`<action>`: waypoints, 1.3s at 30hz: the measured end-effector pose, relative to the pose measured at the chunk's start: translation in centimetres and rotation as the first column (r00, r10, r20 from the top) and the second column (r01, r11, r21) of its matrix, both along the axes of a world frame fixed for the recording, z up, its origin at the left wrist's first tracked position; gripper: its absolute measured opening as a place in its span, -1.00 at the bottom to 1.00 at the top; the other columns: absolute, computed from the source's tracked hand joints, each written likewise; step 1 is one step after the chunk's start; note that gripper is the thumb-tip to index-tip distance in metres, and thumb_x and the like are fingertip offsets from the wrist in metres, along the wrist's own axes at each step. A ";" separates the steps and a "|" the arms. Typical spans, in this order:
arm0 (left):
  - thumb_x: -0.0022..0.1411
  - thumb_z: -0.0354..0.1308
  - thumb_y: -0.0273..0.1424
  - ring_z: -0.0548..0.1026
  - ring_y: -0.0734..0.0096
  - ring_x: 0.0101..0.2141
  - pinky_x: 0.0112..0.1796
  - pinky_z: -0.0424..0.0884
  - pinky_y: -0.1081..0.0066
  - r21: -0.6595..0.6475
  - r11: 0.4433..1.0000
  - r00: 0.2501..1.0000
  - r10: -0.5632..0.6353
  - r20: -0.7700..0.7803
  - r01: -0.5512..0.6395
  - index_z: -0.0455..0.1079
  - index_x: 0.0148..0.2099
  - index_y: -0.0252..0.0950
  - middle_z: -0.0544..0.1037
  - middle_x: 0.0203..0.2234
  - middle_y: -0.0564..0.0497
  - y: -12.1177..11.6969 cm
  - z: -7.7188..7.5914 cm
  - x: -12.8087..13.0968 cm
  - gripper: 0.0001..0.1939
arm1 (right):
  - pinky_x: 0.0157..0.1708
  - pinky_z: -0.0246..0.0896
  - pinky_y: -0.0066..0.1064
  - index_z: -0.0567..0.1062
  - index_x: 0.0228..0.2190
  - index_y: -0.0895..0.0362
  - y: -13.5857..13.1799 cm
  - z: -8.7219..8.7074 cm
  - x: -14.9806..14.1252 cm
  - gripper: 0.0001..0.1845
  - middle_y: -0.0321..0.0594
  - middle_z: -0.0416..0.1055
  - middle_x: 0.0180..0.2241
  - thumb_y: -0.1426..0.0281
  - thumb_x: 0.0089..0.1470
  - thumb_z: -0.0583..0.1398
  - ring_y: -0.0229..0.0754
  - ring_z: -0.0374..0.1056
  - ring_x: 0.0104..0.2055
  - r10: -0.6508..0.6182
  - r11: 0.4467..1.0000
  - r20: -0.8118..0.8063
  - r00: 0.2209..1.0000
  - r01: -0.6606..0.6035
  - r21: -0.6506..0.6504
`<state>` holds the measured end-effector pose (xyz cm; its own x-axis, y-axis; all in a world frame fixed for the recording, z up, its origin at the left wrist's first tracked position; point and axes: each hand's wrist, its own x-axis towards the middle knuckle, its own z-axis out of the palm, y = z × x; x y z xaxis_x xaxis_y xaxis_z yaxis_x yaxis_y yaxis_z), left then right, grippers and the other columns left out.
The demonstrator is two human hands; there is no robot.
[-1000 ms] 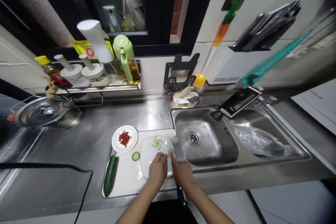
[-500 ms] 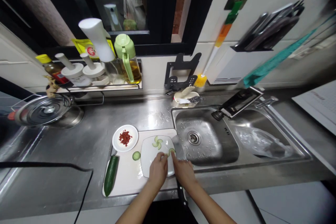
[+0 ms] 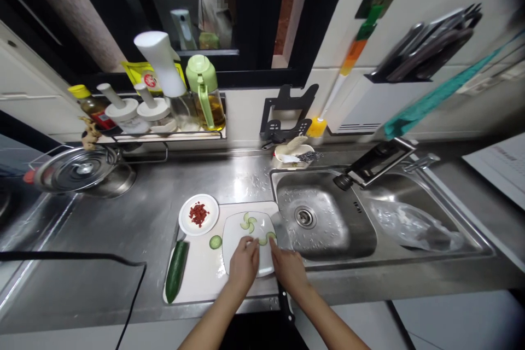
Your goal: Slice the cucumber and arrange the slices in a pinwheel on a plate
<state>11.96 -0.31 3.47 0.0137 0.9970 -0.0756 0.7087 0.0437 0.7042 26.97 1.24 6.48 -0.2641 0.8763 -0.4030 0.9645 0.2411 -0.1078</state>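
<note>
Both my hands are over a white square plate (image 3: 233, 232) on a cutting board (image 3: 200, 279). My left hand (image 3: 244, 262) has its fingers curled together beside a thin curved cucumber slice (image 3: 262, 241); whether anything is pinched in them is hidden. From the right, my right hand (image 3: 290, 270) stretches its index finger to another curved cucumber slice (image 3: 270, 235), touching it. Farther up the plate, several slices form a pinwheel (image 3: 248, 222). A round cucumber piece (image 3: 215, 241) and a cucumber (image 3: 177, 272) lie left of the plate.
A small white dish (image 3: 199, 214) holds red bits. Near my right wrist, a black knife handle (image 3: 285, 303) sticks out past the counter edge. The sink (image 3: 328, 224) is at the right, a lidded pot (image 3: 106, 180) at the left. Bottles and jars stand on a rack (image 3: 172, 136).
The view has shifted slightly, so the scene sits a little to the right. My left hand has drawn slightly left, showing more of the curved slice; my right index finger stays at its slice.
</note>
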 end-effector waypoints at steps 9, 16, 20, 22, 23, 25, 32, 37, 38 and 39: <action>0.21 -0.06 -0.37 0.45 0.27 -0.17 -0.08 0.37 0.28 0.069 0.943 0.945 0.326 -0.009 -0.325 0.42 -0.07 -0.28 0.47 -0.20 -0.11 -1.3 -0.1 -7.6 -0.69 | -0.26 0.02 -0.37 0.37 0.00 0.10 -0.7 0.0 -0.5 -0.62 -0.14 0.51 -0.33 0.42 0.23 -0.09 -0.14 0.38 -0.24 -0.074 0.997 -0.123 0.990 0.072 -0.014; 0.17 -0.01 -0.36 0.44 0.22 -0.19 -0.11 0.36 0.28 0.017 0.911 0.896 0.408 -0.175 -0.412 0.37 0.01 -0.33 0.45 -0.19 -0.15 -1.4 -1.7 -10.3 -0.63 | -0.27 -0.05 -0.39 0.43 -0.28 0.10 -2.0 0.0 -2.4 -0.70 -0.20 0.48 -0.38 0.43 0.23 -0.09 -0.17 0.36 -0.25 -0.019 1.000 -0.154 0.988 0.015 -0.026; 0.16 -0.02 -0.39 0.46 0.28 -0.25 -0.15 0.37 0.32 0.010 0.918 0.905 0.393 -0.161 -0.396 0.40 -0.02 -0.32 0.45 -0.22 -0.13 -1.1 -2.0 -10.1 -0.64 | -0.27 -0.06 -0.37 0.41 -0.26 0.09 -2.7 -0.3 -3.3 -0.73 -0.20 0.48 -0.36 0.43 0.23 -0.07 -0.15 0.35 -0.24 0.009 0.999 -0.156 0.988 -0.015 -0.035; 0.15 -0.02 -0.40 0.46 0.28 -0.25 -0.15 0.37 0.32 0.008 0.921 0.909 0.386 -0.159 -0.390 0.42 -0.04 -0.30 0.46 -0.23 -0.11 -1.0 -2.1 -10.2 -0.65 | -0.28 -0.06 -0.37 0.41 -0.25 0.09 -3.0 -0.4 -3.6 -0.74 -0.19 0.47 -0.35 0.43 0.22 -0.07 -0.14 0.35 -0.25 0.025 0.999 -0.151 0.988 -0.031 -0.036; 0.15 -0.01 -0.40 0.46 0.28 -0.25 -0.15 0.37 0.32 0.008 0.922 0.910 0.383 -0.159 -0.387 0.42 -0.04 -0.30 0.46 -0.23 -0.11 -1.0 -2.1 -10.2 -0.66 | -0.29 -0.06 -0.37 0.40 -0.25 0.09 -3.2 -0.4 -3.7 -0.74 -0.19 0.47 -0.35 0.43 0.22 -0.06 -0.14 0.35 -0.25 0.031 0.999 -0.146 0.989 -0.037 -0.037; 0.14 -0.01 -0.41 0.46 0.28 -0.24 -0.15 0.37 0.32 0.011 0.926 0.914 0.375 -0.157 -0.378 0.42 -0.05 -0.28 0.47 -0.23 -0.10 -1.0 -2.2 -10.3 -0.66 | -0.31 -0.05 -0.38 0.40 -0.26 0.07 -3.4 -0.5 -3.8 -0.75 -0.20 0.47 -0.35 0.42 0.22 -0.07 -0.14 0.35 -0.25 0.040 0.998 -0.141 0.989 -0.046 -0.038; 0.15 -0.01 -0.39 0.45 0.24 -0.21 -0.13 0.35 0.30 0.002 0.930 0.913 0.361 -0.189 -0.367 0.41 -0.05 -0.31 0.49 -0.22 -0.12 -0.8 -2.3 -10.6 -0.66 | -0.31 -0.04 -0.36 0.41 -0.23 0.10 -3.7 -0.7 -3.9 -0.73 -0.16 0.46 -0.35 0.43 0.22 -0.07 -0.13 0.35 -0.25 0.052 0.998 -0.142 0.988 -0.058 -0.032; 0.16 -0.01 -0.38 0.46 0.24 -0.20 -0.13 0.33 0.33 -0.035 0.934 0.920 0.343 -0.189 -0.355 0.43 -0.07 -0.33 0.51 -0.22 -0.14 -0.7 -2.2 -10.7 -0.67 | -0.30 -0.03 -0.37 0.41 -0.19 0.09 -3.7 -0.8 -4.1 -0.73 -0.16 0.46 -0.34 0.44 0.22 -0.06 -0.13 0.35 -0.25 0.063 0.997 -0.147 0.987 -0.067 -0.023; 0.15 -0.01 -0.38 0.46 0.24 -0.20 -0.13 0.33 0.33 -0.040 0.933 0.920 0.344 -0.186 -0.357 0.43 -0.07 -0.32 0.51 -0.23 -0.13 -0.7 -2.2 -10.7 -0.67 | -0.30 -0.03 -0.37 0.41 -0.19 0.09 -3.7 -0.8 -4.2 -0.73 -0.15 0.46 -0.33 0.44 0.22 -0.06 -0.13 0.35 -0.24 0.063 0.997 -0.150 0.987 -0.067 -0.022; 0.15 -0.01 -0.38 0.46 0.24 -0.20 -0.14 0.33 0.33 -0.042 0.932 0.920 0.347 -0.182 -0.360 0.43 -0.07 -0.31 0.52 -0.23 -0.13 -0.7 -2.2 -10.7 -0.67 | -0.30 -0.03 -0.36 0.41 -0.19 0.09 -3.7 -0.7 -4.2 -0.73 -0.15 0.46 -0.33 0.44 0.21 -0.06 -0.13 0.35 -0.24 0.064 0.997 -0.154 0.986 -0.068 -0.023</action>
